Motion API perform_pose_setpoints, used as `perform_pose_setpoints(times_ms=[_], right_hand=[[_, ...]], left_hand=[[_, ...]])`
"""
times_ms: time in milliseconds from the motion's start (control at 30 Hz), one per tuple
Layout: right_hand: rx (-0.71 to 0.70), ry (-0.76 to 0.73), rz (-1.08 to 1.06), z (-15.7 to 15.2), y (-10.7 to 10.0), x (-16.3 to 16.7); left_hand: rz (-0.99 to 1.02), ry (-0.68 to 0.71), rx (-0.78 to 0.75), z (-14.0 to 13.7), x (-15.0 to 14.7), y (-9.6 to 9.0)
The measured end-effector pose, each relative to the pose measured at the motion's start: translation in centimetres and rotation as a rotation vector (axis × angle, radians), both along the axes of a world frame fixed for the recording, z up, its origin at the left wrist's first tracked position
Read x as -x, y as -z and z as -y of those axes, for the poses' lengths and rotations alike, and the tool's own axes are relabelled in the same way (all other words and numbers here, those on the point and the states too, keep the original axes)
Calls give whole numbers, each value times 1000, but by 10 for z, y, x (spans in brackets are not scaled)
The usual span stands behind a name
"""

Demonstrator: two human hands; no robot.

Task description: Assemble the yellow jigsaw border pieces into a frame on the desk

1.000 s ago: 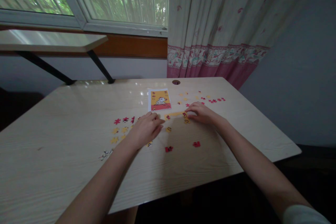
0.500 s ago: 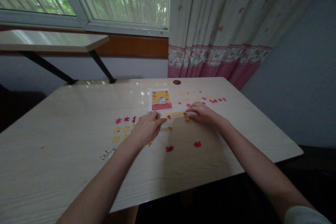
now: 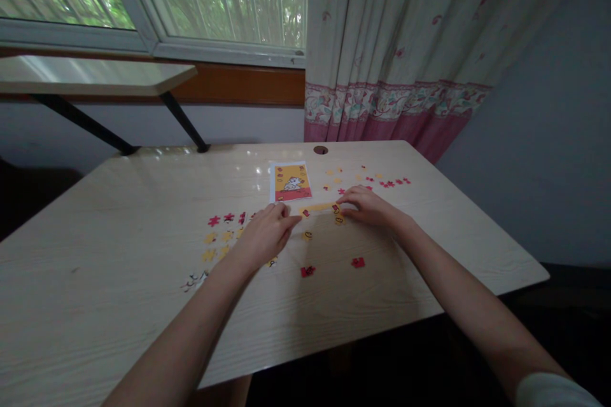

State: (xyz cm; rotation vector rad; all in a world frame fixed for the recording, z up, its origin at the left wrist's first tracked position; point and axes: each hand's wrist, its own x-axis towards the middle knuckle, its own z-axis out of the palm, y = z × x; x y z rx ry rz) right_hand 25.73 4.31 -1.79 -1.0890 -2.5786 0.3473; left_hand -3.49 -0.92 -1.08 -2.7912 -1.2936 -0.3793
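A narrow row of joined yellow jigsaw pieces (image 3: pixel 319 207) lies on the table between my hands. My left hand (image 3: pixel 267 231) is closed with curled fingers, its thumb tip at the left corner piece (image 3: pixel 306 213) of the row; what its fingers hold, if anything, is hidden. At the other end, the thumb and index finger of my right hand (image 3: pixel 363 205) pinch the right corner jigsaw piece (image 3: pixel 335 208). Just below it sits a yellow piece (image 3: pixel 339 220), and another yellow piece (image 3: pixel 308 235) lies nearer me. Two red pieces, one left (image 3: pixel 308 271) and one right (image 3: pixel 358 262), lie closer still.
A picture card (image 3: pixel 292 183) with a white animal lies beyond my hands. Loose red pieces (image 3: pixel 394 183) and yellow ones (image 3: pixel 338 180) are scattered at the back right. More pieces (image 3: pixel 210 238) stand in rows left of my left forearm. A raised shelf (image 3: pixel 95 76) stands back left.
Both hands keep almost the same place at the ends of the row. The whole view has shifted very slightly; no piece has visibly moved on the table.
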Motion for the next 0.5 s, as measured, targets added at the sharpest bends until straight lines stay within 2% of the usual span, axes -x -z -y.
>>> perform_pose_setpoints(times_ms=[167,233,367,500], right_hand=[[14,8,-9,1,1,-1],[9,59,-37,-3,1,-2],[-5,310,-69,-21,-2,-4],[-57,542,-1,-52,-4,-1]], left_hand=[[9,-1,-5,0,0,-1],[13,-9,-13,0,0,-1],[-6,-12,-14,0,1,-2],[-13,-23,9,0,0,-2]])
